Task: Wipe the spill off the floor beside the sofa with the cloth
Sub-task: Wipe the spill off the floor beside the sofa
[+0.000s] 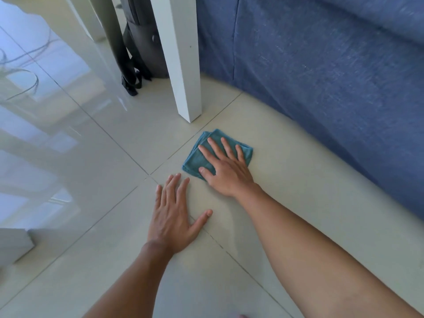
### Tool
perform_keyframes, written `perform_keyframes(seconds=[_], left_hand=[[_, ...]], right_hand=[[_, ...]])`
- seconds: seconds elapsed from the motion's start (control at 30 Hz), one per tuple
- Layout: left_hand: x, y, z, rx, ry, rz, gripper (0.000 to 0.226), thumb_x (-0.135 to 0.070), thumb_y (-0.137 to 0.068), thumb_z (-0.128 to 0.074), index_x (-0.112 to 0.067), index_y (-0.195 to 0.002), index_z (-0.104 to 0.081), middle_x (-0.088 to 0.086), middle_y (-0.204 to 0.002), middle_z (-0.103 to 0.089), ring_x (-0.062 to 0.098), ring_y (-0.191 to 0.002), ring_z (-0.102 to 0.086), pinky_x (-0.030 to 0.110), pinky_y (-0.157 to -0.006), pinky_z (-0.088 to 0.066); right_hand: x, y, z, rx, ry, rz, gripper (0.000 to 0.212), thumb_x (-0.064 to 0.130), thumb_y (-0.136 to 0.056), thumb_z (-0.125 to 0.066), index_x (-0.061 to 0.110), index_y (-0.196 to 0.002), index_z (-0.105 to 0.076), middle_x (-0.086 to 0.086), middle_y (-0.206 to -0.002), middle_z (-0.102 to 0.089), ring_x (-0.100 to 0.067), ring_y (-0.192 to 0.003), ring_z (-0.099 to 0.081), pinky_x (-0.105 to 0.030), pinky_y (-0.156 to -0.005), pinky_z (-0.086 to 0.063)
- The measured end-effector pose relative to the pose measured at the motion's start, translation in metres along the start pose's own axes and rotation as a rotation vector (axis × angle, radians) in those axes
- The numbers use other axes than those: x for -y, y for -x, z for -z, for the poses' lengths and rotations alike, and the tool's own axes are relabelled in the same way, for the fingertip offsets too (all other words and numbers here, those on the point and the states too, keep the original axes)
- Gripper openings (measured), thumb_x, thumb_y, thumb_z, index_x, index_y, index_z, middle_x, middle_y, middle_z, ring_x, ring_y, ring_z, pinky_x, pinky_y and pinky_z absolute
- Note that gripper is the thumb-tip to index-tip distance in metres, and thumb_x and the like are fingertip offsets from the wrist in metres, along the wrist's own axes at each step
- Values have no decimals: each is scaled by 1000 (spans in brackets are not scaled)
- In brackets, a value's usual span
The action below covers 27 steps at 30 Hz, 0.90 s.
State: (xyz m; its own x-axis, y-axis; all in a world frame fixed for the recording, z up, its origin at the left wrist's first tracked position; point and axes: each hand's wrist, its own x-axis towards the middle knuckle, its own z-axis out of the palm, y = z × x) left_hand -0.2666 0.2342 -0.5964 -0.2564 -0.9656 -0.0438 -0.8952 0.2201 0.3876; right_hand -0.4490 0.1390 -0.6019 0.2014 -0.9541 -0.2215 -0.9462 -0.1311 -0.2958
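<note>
A folded teal cloth (199,154) lies flat on the pale tiled floor (286,180), a short way in front of the blue sofa (332,76). My right hand (226,168) presses down on the cloth with its fingers spread, covering the cloth's near right part. My left hand (174,216) rests palm-down on the bare tile just left of and nearer than the cloth, fingers apart, holding nothing. I cannot make out any spill on the glossy floor.
A white table leg (181,65) stands on the floor just beyond the cloth. A dark bag with straps (135,65) sits behind it. A second white leg base (16,244) is at the left edge. The sofa's front runs along the right side.
</note>
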Motion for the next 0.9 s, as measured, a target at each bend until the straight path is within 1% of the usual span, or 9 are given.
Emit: perform_keyframes(seconds=[0.13,0.27,0.37,0.5,0.57,0.7,0.73,0.8,0.9], left_hand=[[18,-13,12,53,-92,-112,93,-79,-84,-39,-16,-152,-29,7,-161,-26,27,-153,-12,57,-122,-10],[10,-32,11,150,-170,-271,93,-80,-83,-37,-20,-153,-30,3,-163,-25,27,-152,-13,58,-121,-13],[-6,-46,-2,180,-209,-360,87,-77,-84,-35,-20,-150,-35,2,-160,-30,28,-151,-17,60,-120,-16],[-23,-61,-8,167,-191,-361,81,-75,-82,-41,-21,-143,-42,3,-152,-39,31,-147,-23,62,-117,-19],[-20,-59,-7,183,-198,-375,83,-75,-82,-37,-20,-145,-41,4,-155,-37,32,-149,-21,62,-117,-18],[-13,-55,-9,186,-169,-416,83,-72,-88,-22,-20,-152,-34,2,-161,-28,28,-152,-12,60,-120,-9],[-12,-56,-10,188,-177,-428,83,-72,-89,-21,-20,-153,-32,2,-162,-27,28,-153,-11,60,-121,-8],[-11,-58,-11,191,-179,-427,80,-69,-91,-21,-21,-153,-32,2,-162,-27,28,-153,-11,60,-121,-7],[-13,-56,-9,194,-143,-404,75,-65,-93,-21,-20,-152,-36,2,-161,-31,27,-152,-13,60,-121,-7]], right_hand=[[-41,37,3,-52,2,-124,69,64,-96,-30,44,-159,-11,16,-170,2,-15,-156,10,-50,-124,8],[-102,107,7,-94,-48,-456,69,63,-97,-27,42,-159,-6,14,-170,6,-16,-156,12,-51,-124,9],[-74,174,-15,-168,-62,-708,71,62,-95,-20,39,-160,-7,8,-171,2,-22,-156,10,-54,-124,5],[-6,248,-44,-54,-100,-398,68,62,-97,-27,44,-159,-7,17,-168,8,-15,-155,18,-50,-124,10],[-27,272,-39,-25,-48,-421,67,64,-97,-28,47,-158,-7,21,-167,8,-13,-155,15,-48,-124,9],[-83,226,-24,-192,-92,-1012,66,58,-100,-21,39,-160,-3,9,-170,8,-21,-156,14,-54,-124,7],[-80,198,-22,-214,-136,-1061,66,57,-100,-22,38,-161,-2,7,-171,9,-23,-156,14,-56,-123,7],[-52,165,-23,-226,-143,-905,67,55,-100,-24,37,-161,-5,6,-170,8,-24,-155,15,-56,-123,9],[-6,214,-42,-128,-90,-545,66,57,-98,-31,41,-160,-11,12,-170,2,-19,-156,14,-53,-124,5]])
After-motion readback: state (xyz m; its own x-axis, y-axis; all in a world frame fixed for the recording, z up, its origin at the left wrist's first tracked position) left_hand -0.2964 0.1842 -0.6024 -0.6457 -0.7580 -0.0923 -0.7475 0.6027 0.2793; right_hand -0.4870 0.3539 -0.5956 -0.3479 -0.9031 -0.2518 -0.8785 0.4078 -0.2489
